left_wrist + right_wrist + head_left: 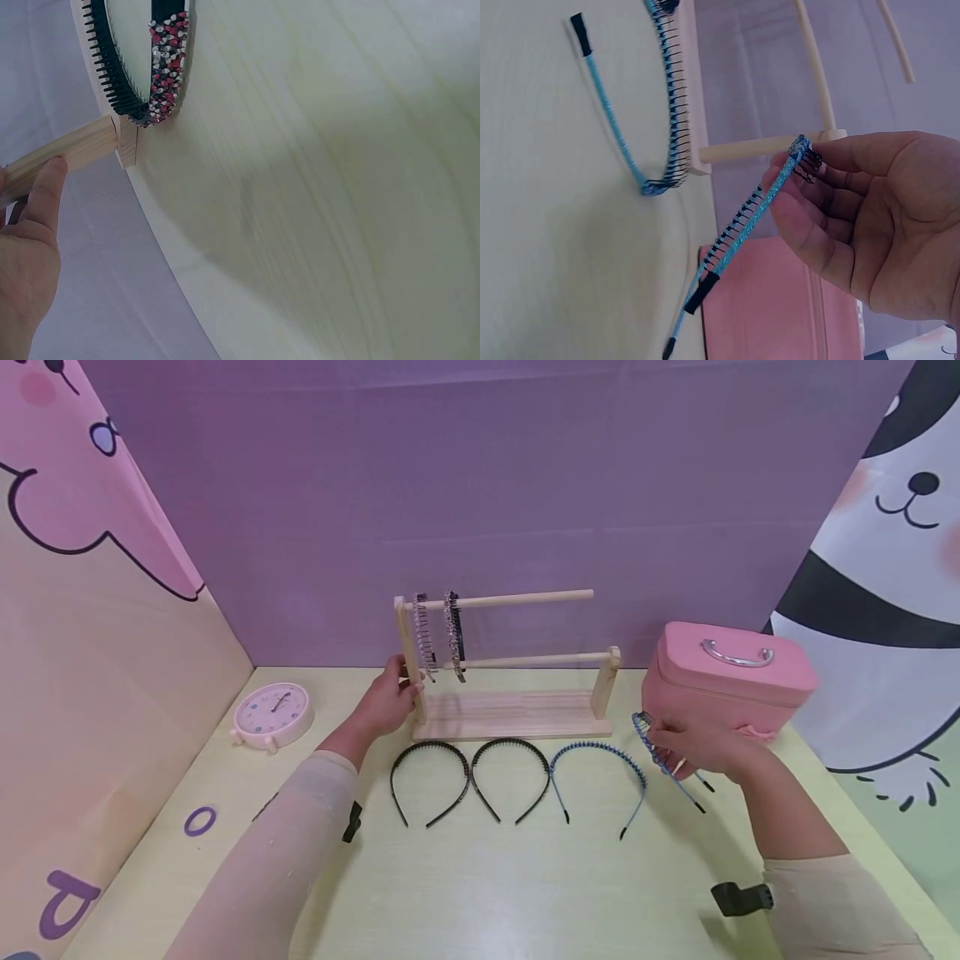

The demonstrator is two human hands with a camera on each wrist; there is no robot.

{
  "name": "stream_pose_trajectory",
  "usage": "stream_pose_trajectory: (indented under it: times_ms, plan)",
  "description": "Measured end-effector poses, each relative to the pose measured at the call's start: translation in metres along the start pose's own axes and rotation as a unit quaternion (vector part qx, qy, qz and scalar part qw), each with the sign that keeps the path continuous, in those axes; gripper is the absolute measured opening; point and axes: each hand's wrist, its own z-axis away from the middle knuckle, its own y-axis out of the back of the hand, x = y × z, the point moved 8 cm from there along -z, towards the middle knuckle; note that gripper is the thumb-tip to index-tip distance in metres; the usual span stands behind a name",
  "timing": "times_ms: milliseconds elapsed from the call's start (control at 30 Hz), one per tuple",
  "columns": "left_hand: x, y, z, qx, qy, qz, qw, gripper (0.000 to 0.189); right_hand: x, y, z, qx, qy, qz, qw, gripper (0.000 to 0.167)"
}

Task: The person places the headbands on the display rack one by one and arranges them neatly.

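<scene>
A wooden rack (513, 706) with two horizontal rods stands at the back, and my left hand (387, 702) grips its left upright. From the upper rod hang a pale pink toothed headband (423, 635) and a dark one with red and white beads (168, 71). My right hand (701, 748) pinches a blue headband (751, 225) between thumb and fingers, above the table's right side, its black-tipped ends pointing down. In front of the rack lie two black headbands (430, 745) and another blue headband (596, 745), side by side.
Behind my right hand sits a pink case (727, 685) with a silver handle. A round pink clock (272, 717) lies at the left. A purple backdrop (510, 477) rises behind the table, with printed panels on both sides.
</scene>
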Motion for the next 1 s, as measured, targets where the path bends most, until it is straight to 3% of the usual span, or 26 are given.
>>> stream_pose_trajectory:
  times_ms: [267, 567, 800, 1000]
  plan:
    - [0.000, 0.001, -0.001, -0.002, -0.001, 0.006, 1.0000, 0.054, -0.018, 0.016, 0.005, 0.031, 0.048, -0.047, 0.9973, 0.024]
    - [0.001, 0.001, 0.001, -0.001, -0.010, 0.004, 0.9999, 0.052, -0.036, 0.038, 0.002, 0.106, 0.084, -0.105, 0.9852, 0.029]
    - [0.001, 0.001, 0.002, 0.003, -0.015, 0.005, 0.9999, 0.050, -0.060, 0.055, 0.005, 0.202, 0.114, -0.129, 0.9640, 0.030]
    - [0.001, 0.000, 0.001, 0.002, -0.012, 0.010, 0.9999, 0.050, -0.077, 0.060, 0.006, 0.255, 0.126, -0.163, 0.9446, 0.031]
